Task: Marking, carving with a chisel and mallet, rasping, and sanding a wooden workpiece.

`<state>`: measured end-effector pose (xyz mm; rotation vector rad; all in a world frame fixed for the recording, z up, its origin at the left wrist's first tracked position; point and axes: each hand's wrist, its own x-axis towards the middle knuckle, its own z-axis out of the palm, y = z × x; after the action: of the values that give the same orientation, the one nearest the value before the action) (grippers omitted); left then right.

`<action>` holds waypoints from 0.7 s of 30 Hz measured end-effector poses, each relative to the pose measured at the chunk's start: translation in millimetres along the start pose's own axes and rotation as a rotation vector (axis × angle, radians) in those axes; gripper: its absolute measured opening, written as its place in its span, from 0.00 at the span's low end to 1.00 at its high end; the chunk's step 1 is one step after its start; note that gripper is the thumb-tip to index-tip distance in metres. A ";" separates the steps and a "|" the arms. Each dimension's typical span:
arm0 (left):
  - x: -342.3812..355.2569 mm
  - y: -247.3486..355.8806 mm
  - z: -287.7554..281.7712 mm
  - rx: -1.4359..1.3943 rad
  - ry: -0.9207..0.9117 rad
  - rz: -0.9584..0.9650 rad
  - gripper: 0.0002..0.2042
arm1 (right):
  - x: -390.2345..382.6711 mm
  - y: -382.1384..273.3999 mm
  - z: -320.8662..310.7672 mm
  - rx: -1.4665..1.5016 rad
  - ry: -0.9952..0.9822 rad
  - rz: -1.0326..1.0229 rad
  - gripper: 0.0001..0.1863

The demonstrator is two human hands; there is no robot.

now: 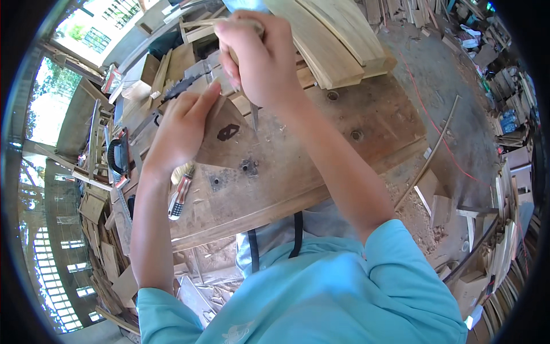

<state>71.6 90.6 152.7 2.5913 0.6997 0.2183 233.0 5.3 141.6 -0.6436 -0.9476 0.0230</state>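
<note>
Left hand (183, 123): at the edge of a dark-marked wooden piece (217, 144), resting on the tabletop (298, 149), presumably steadying it; we cannot tell whether its fingers grip. Right hand (260, 60): farther forward, fingers curled tightly round a pale handle (251, 24), we judge for firm control.

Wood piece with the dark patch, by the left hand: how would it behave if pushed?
The wood piece likely stays stiff; it looks like solid timber. Rolling seems unlikely given its broad, flat face. It might slide if the left hand lifts away: no clamp shows.
</note>
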 end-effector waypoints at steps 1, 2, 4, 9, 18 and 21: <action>-0.6 -9.3 -2.1 0.020 0.008 0.060 0.17 | 0.9 -6.0 2.9 -0.026 -0.029 -0.044 0.20; -2.3 -15.0 -3.4 0.040 0.014 0.120 0.17 | 3.6 -10.8 6.1 -0.018 -0.031 -0.039 0.20; -5.3 -11.9 -2.6 0.021 0.060 0.168 0.17 | 11.8 -24.1 8.3 0.133 0.020 0.022 0.20; -0.1 -21.0 -1.0 0.183 0.047 0.302 0.17 | 12.5 -36.4 -2.3 0.271 -0.076 0.205 0.21; -1.8 -36.0 -1.0 0.257 0.072 0.356 0.19 | 3.3 8.0 6.6 -0.070 -0.068 -0.119 0.22; -2.7 -28.1 -6.2 0.233 0.018 0.260 0.19 | -2.8 -3.3 -1.5 0.026 -0.060 0.034 0.22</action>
<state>55.2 113.3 145.3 2.9057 0.4125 0.2539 231.6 1.1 140.7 -0.6380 -0.9925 0.0845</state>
